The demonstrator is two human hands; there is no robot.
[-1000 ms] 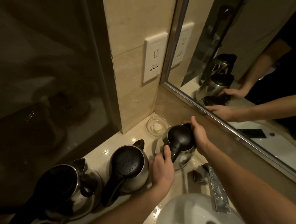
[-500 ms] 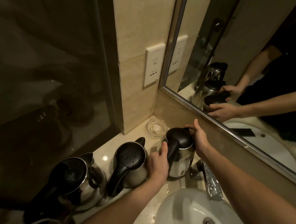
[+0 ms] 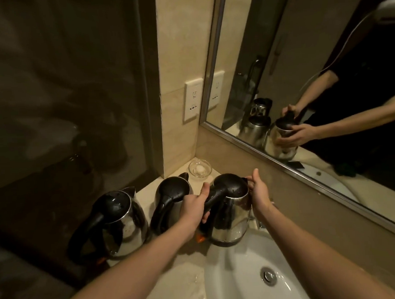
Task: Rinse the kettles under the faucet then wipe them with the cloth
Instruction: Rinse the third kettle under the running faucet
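Three steel kettles with black lids and handles on a beige worktop (image 3: 176, 285), in a row along its left part toward the back corner

Right kettle (image 3: 232, 218): nearest the basin (image 3: 233, 287), its base over the basin's back-left rim; can't tell if the base touches the worktop or is lifted. It is upright or nearly so, with droplets on the lid and an orange switch at the foot of the handle

Left hand (image 3: 193, 205): wrapped round this kettle's black handle, thumb up along the top of the handle, fingers curled underneath

Right hand (image 3: 259, 191): gripping the far-right side of the same kettle at the lid edge, thumb sticking up. The mirror (image 3: 314, 79) shows its fingers curled round the steel body

Middle kettle (image 3: 171, 197): standing just left of the left hand, spout toward the back wall, handle toward the camera

Left kettle (image 3: 119, 222): near the worktop's left edge, close beside the middle one, wet lid, orange switch low on the handle

Faucet (image 3: 261, 224): only a chrome sliver shows below the right wrist, the rest is hidden by the kettle

Glass dish (image 3: 200, 168) sits in the back corner with a small white item inside. A white socket (image 3: 194, 100) is on the wall above. The basin's drain (image 3: 269, 276) is visible, and there are wet patches on the worktop by the basin's left rim
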